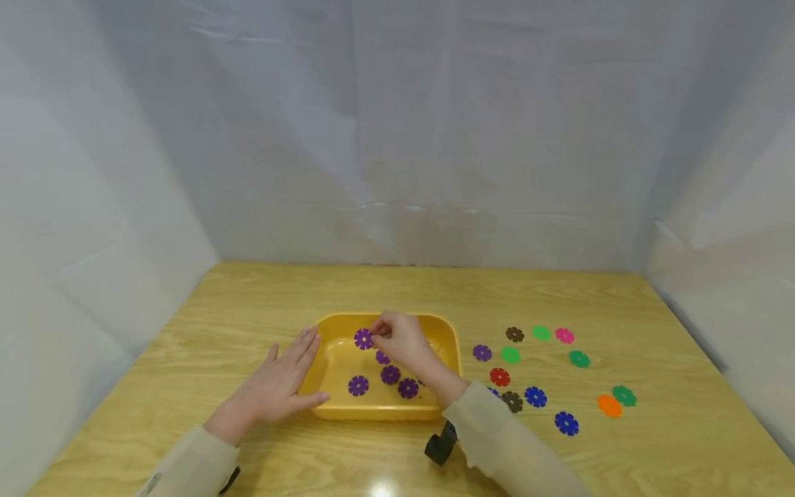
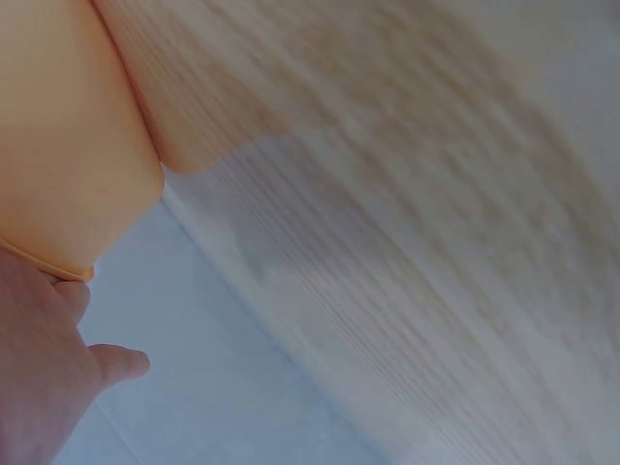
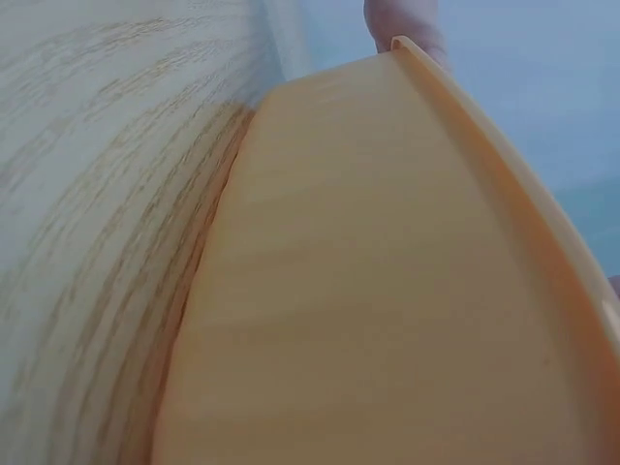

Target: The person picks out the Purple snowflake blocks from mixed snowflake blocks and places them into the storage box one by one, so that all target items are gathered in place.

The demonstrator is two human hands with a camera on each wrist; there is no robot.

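Note:
My right hand [image 1: 402, 342] reaches over the yellow plastic basin [image 1: 335, 413] and pinches a purple notched plastic disc [image 1: 364, 339] between thumb and fingertips. More purple discs [image 1: 358, 386] lie on the basin floor below, some partly hidden by the right hand and wrist. On the basin's left rim rests my left hand [image 1: 282, 383], fingers stretched out and thumb along the near corner. The left wrist view shows the left hand [image 2: 44, 358] at the basin's edge. Mostly the basin's outer wall [image 3: 339, 271] fills the right wrist view.
Right of the basin, several notched discs lie scattered on the wooden table [image 1: 261, 297]: red [image 1: 499, 377], blue [image 1: 566, 423], light green [image 1: 511, 355], pink [image 1: 564, 335], orange [image 1: 610, 406] and others. White sheeting [image 1: 422, 138] encloses the table at the back and sides.

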